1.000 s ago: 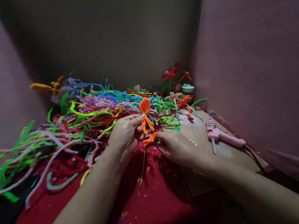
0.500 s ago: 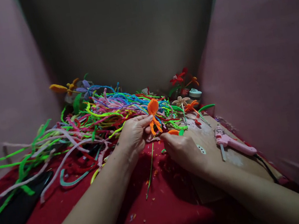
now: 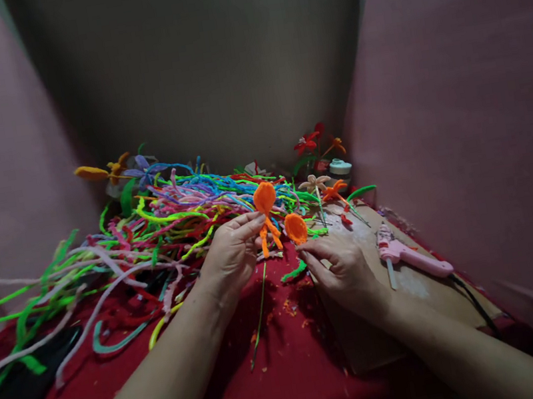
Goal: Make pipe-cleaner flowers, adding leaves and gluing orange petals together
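My left hand (image 3: 234, 252) pinches an orange pipe-cleaner petal (image 3: 265, 198) upright. Twisted orange ends (image 3: 270, 236) hang below those fingers. Just to the right, my right hand (image 3: 341, 268) has its thumb and forefinger closed at the base of a second orange pipe-cleaner petal (image 3: 296, 228), rounded with a hollow-looking middle. The two petals are apart. Below the left hand a thin green stem (image 3: 259, 315) slants down over the red cloth (image 3: 277, 393); whether the hand holds its top is unclear. A short green fuzzy piece (image 3: 294, 272) shows beside my right fingertips.
A big heap of coloured pipe cleaners (image 3: 186, 205) spreads behind and left. On the board (image 3: 420, 310) at right lies a pink glue gun (image 3: 412, 256) with a cord. Finished flowers (image 3: 314, 183) and a lidded jar (image 3: 340, 167) stand at the back right.
My right hand has turned and moved slightly, bringing its orange petal into fuller view beside the left one. My left hand still holds its petal. The whole view has shifted a little.
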Tool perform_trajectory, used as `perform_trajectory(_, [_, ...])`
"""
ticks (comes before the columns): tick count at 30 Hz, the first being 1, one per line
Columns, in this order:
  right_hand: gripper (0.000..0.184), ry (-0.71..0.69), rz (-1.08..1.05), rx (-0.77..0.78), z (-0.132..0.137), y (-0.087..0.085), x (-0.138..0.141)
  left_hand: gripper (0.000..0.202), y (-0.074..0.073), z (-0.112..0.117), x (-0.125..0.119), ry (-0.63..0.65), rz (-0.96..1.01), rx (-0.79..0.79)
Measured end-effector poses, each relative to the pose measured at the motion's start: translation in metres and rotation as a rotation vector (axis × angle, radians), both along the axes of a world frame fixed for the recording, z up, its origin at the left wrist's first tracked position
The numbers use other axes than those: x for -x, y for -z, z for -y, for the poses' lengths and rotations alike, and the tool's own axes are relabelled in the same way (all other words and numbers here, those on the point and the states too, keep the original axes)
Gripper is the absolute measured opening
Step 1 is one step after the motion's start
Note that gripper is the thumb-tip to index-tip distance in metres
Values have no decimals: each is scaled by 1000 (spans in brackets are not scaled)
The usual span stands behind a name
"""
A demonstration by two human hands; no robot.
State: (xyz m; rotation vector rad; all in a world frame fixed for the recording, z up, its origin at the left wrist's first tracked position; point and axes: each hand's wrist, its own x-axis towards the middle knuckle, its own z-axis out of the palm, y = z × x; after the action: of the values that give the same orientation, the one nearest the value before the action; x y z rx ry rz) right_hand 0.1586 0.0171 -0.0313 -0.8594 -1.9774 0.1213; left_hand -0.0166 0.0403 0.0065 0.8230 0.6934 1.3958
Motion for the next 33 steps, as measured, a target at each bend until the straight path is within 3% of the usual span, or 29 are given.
perform_trajectory(4, [13, 10, -93, 52, -4, 6, 0, 15, -2, 2, -2, -32, 0, 11])
perform_trajectory(8, [11, 24, -306, 313, -6, 5, 0, 19, -2, 2, -4, -50, -18, 11])
perform_trajectory(13, [31, -254, -626, 846, -15, -8, 4, 19, -3, 6, -6, -24, -12, -39])
perform_trajectory(16, [25, -361, -610, 986, -20, -13, 8, 18, -6, 9, -6, 3, 10, -33])
perform_trajectory(20, [20, -333, -536, 933, -24, -15, 12, 18, -9, 9, -4, -3, 15, -20])
perform_trajectory(27, [9, -45, -291, 451, -25, -24, 14, 15, -11, 8, 0, -62, 11, -20])
perform_trajectory(30, [11, -87, -354, 496, -24, -25, 13, 15, -11, 8, 0, -57, -3, -15])
perform_trajectory(33, [15, -229, -529, 731, -25, -24, 14, 16, -8, 6, 0, -38, -36, -9])
